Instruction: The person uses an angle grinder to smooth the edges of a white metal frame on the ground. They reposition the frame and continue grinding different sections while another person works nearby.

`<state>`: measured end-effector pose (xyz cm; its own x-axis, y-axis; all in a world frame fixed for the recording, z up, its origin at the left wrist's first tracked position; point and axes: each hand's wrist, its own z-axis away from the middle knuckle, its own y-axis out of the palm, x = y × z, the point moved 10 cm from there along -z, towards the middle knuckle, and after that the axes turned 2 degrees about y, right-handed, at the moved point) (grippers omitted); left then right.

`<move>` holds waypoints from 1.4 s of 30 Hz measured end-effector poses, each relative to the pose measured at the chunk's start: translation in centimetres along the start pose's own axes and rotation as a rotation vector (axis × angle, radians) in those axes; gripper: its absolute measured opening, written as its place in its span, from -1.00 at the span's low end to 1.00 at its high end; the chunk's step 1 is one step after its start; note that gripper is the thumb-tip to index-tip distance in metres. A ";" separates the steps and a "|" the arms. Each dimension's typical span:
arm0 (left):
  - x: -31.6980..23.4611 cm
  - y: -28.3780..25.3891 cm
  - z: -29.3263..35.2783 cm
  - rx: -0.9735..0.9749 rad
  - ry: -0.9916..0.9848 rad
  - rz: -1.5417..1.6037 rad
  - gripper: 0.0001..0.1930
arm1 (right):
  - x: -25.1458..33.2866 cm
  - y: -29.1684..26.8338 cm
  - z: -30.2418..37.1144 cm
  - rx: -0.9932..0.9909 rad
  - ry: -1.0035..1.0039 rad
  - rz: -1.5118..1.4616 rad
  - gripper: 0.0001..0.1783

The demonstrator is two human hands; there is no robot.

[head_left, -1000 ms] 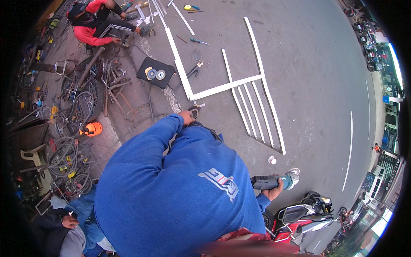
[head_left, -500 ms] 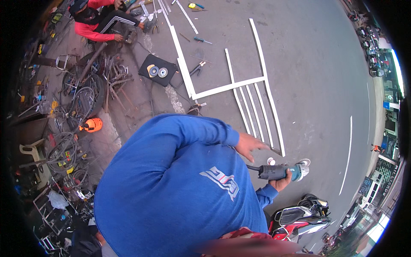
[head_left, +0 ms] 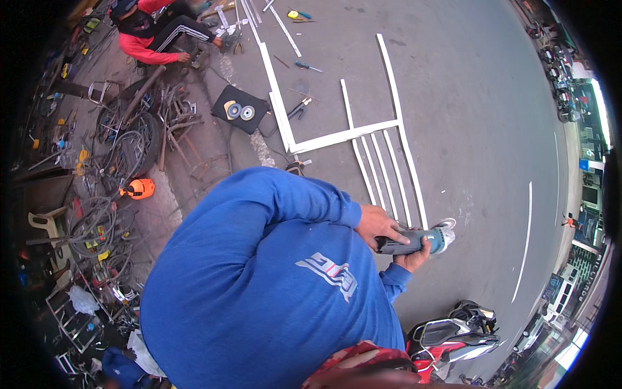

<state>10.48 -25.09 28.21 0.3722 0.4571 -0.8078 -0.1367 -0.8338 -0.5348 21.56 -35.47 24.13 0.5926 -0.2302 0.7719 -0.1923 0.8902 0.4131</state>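
The angle grinder [head_left: 418, 237] is in front of the torso, at the lower ends of the white bar frame [head_left: 350, 134], which it partly covers in this view; how high it is above the ground, I cannot tell. On its disc side, grey pavement [head_left: 479, 142] stretches widely to a white road line [head_left: 523, 246]; below, a red and black motorcycle [head_left: 453, 330] bounds that side; above, the frame's slim bars run upward, the long right one ending near the grinder head; leftward, the blue sleeve [head_left: 311, 194] and torso close off the room.

The grinder has a dark grey rear body, a teal head and a pale disc [head_left: 447, 223] at the far end; it is tilted slightly, disc end higher in view.

The right hand [head_left: 413, 258] has its grip wrapped round the casing from below, thumb near the head; the left hand [head_left: 378, 225] rests on the rear body, fingers along the casing; whether its grip is closed round it, I cannot tell.
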 end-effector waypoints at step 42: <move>13.0 -5.3 26.3 -0.396 -0.988 -0.053 -0.51 | -1.4 6.3 0.3 0.249 0.154 -0.085 -0.46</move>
<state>-8.09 -6.59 14.04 -0.5652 0.3961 -0.7236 0.2321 -0.7653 -0.6003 19.28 -29.66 25.85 0.7229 -0.2203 0.6549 -0.3117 0.7419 0.5936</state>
